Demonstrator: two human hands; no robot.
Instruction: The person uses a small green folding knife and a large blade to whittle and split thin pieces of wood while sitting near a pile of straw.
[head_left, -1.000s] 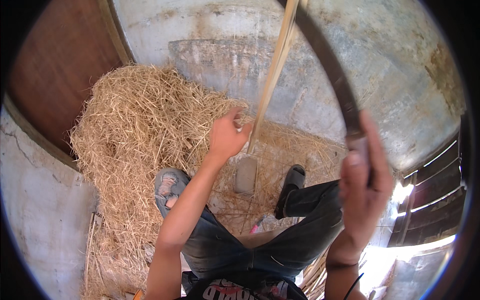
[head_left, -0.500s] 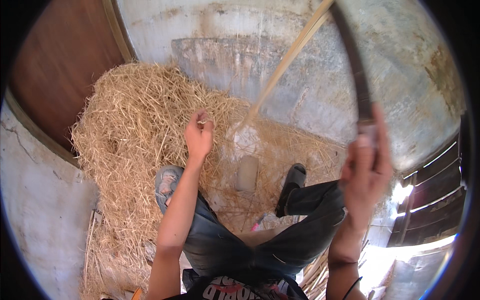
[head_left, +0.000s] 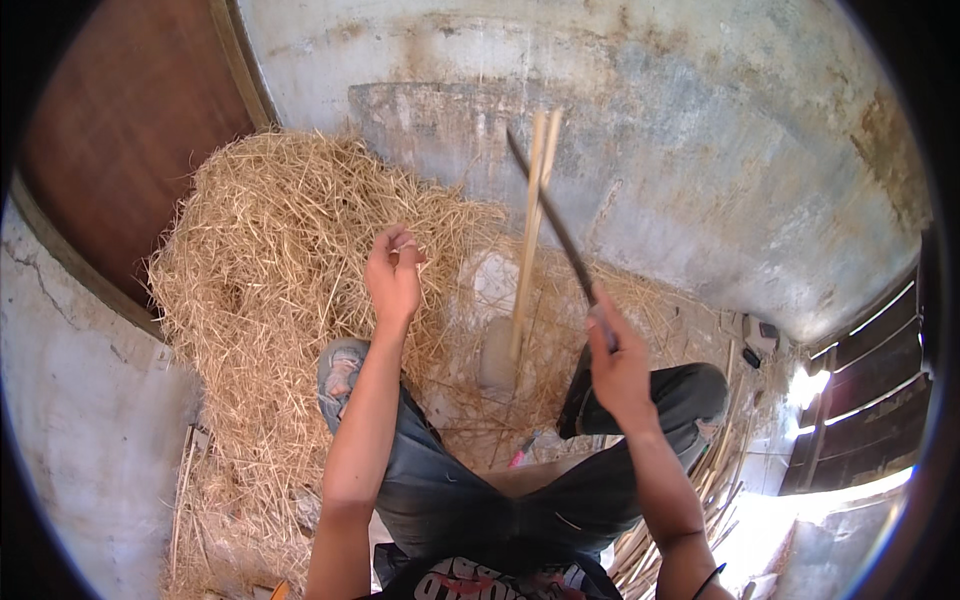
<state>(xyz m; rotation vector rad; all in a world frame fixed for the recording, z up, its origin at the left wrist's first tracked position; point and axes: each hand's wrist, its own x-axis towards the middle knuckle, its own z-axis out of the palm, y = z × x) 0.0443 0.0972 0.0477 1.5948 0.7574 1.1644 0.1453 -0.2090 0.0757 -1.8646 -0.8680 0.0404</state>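
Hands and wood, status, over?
Right hand grips dark, curved-bladed knife. Pale, slender wooden strips near-upright, left hand clear of them. Knife crosses strips in view; contact unclear.

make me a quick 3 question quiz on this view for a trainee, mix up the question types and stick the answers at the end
1. Multiple choice: what does the right hand hold?
A) a hammer
B) a long dark blade
C) a coil of rope

2. True or false: the left hand is apart from the pale wooden strips.

3. Fill in the gap: in the picture, the straw heap lies mostly to the ____ of the pale wooden strips.

Key: 1. B; 2. true; 3. left
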